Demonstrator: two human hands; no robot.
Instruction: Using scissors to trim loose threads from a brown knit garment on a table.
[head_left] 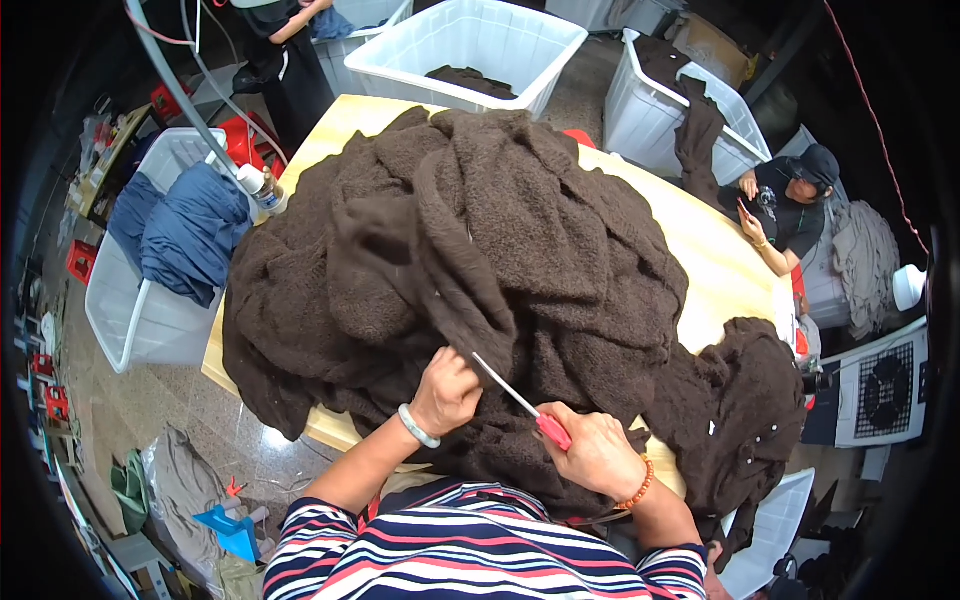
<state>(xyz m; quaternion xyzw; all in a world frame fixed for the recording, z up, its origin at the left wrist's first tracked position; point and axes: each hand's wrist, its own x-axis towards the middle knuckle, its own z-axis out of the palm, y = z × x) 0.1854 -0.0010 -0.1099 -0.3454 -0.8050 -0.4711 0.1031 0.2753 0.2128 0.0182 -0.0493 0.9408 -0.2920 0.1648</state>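
The brown knitted garments [470,260] lay heaped on the wooden table [720,260]. The left hand [447,392] pinched a fold, fingers closed on it; the right hand [598,452] gripped red-handled scissors [525,405] whose blade touched the knit. White bins [470,40] stood beyond.

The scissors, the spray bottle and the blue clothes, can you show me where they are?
Scissors [520,403], head view, on the metal blade near the red handle.
Spray bottle [266,189], head view, on its clear body.
Blue clothes [193,232], head view, on the fold hanging over the bin's edge.
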